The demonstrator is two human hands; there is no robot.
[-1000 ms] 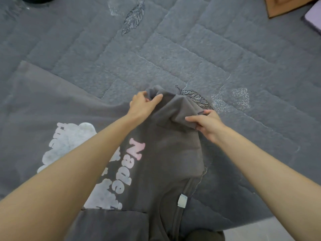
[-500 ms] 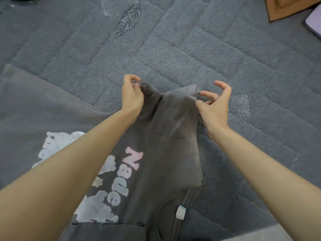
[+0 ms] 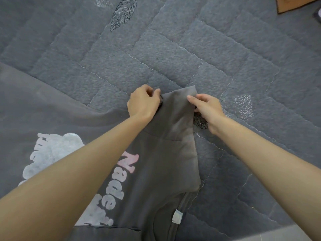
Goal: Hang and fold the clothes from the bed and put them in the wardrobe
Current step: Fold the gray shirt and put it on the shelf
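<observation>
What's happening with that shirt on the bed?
A person is sorting out a dark grey printed T-shirt lying on the grey quilt. The left hand and right hand each pinch one side of a sleeve at its end, holding it spread between them. The shirt is not folded yet.

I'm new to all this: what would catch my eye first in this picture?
At centre, the left hand and right hand each grip an edge of the sleeve of a dark grey T-shirt. Its pink-and-white lettering stands out at lower left. Beneath lies a grey quilted bedspread with an embroidered feather at the top.
</observation>
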